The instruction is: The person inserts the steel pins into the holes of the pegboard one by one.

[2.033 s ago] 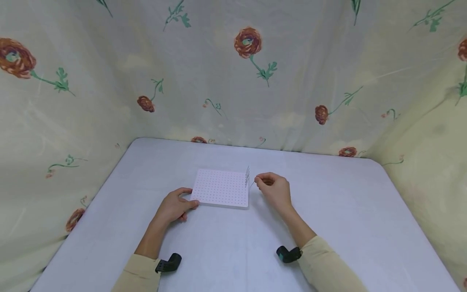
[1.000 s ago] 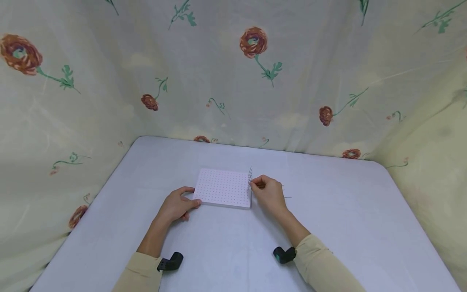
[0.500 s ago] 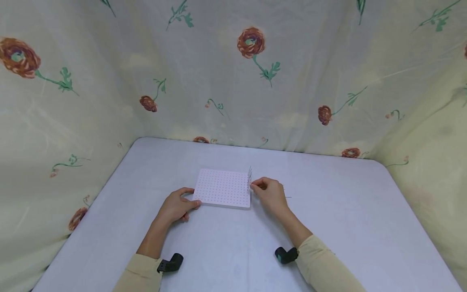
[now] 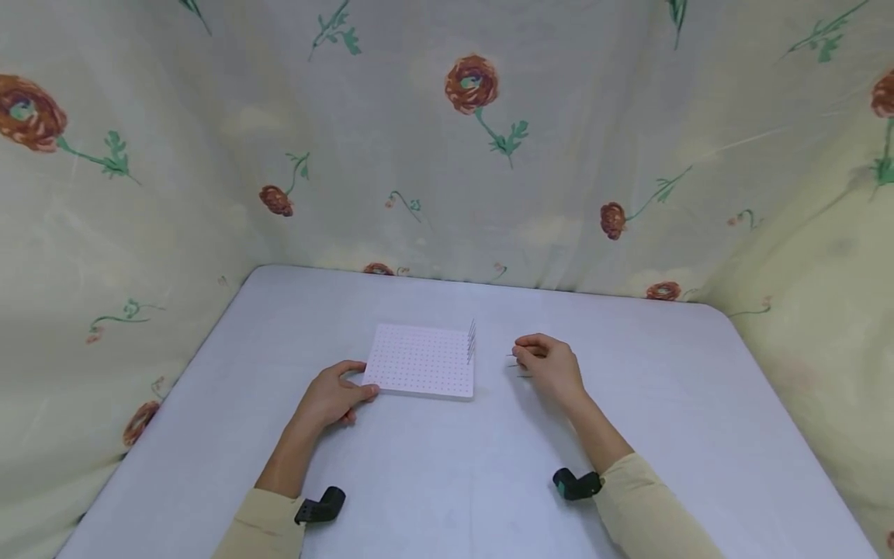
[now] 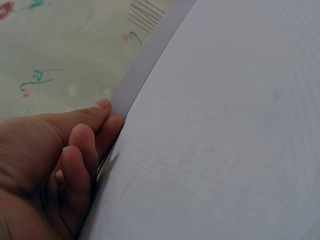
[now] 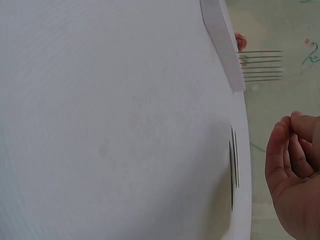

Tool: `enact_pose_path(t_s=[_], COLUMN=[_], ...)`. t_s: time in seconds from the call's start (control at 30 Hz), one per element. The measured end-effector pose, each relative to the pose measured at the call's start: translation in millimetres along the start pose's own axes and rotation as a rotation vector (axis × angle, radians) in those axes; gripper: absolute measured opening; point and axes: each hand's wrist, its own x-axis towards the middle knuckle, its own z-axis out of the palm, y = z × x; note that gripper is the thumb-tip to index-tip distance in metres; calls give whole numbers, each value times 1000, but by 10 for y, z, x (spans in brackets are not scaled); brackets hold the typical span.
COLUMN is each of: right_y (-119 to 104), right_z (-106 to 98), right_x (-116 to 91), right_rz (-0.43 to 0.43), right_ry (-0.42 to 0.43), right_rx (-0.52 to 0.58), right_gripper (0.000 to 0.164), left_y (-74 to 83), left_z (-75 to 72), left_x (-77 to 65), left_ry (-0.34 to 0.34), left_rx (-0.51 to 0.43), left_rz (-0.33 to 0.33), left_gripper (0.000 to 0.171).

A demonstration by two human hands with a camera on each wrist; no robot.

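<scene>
A white board (image 4: pixel 419 360) with a grid of small holes lies flat on the table. My left hand (image 4: pixel 331 397) grips its near left corner, thumb on top and fingers against the side, as the left wrist view shows the hand (image 5: pixel 65 160) at the edge. Several thin metal pins (image 4: pixel 471 341) stand upright in a row along the board's right edge; the right wrist view shows these pins (image 6: pixel 262 66) side-on. My right hand (image 4: pixel 552 369) hovers right of the board with thumb and fingertips together, nothing visible between them. Below it are loose pins (image 6: pixel 231 175) on the table.
A white cloth covers the table (image 4: pixel 426 481), whose rounded far corners meet a flowered curtain (image 4: pixel 433 155) behind and at both sides. A dark wrist camera (image 4: pixel 321 505) sits on the left sleeve, another camera (image 4: pixel 576 484) on the right one.
My right hand carried a pin to the row at the board's right edge, worked there, then withdrew without it rightward to the loose pins. The left hand stays on the board's corner.
</scene>
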Motion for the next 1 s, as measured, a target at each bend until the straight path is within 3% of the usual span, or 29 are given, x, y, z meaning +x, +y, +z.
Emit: enact_pose_path(t_s=[0.2, 0.67, 1.0], right_y=[124, 452, 515], right_z=[-150, -580, -615], right_x=[-24, -55, -99], right_rz=[-6, 33, 33], right_ry=[9, 33, 13], right_rx=[-20, -187, -260], right_gripper=[28, 27, 23], left_y=[-28, 7, -9], left_z=[11, -20, 7], left_x=[-21, -26, -7], left_ry=[-4, 6, 0], left_rx=[-13, -1, 4], left_rz=[15, 23, 15], left_gripper=[63, 63, 64])
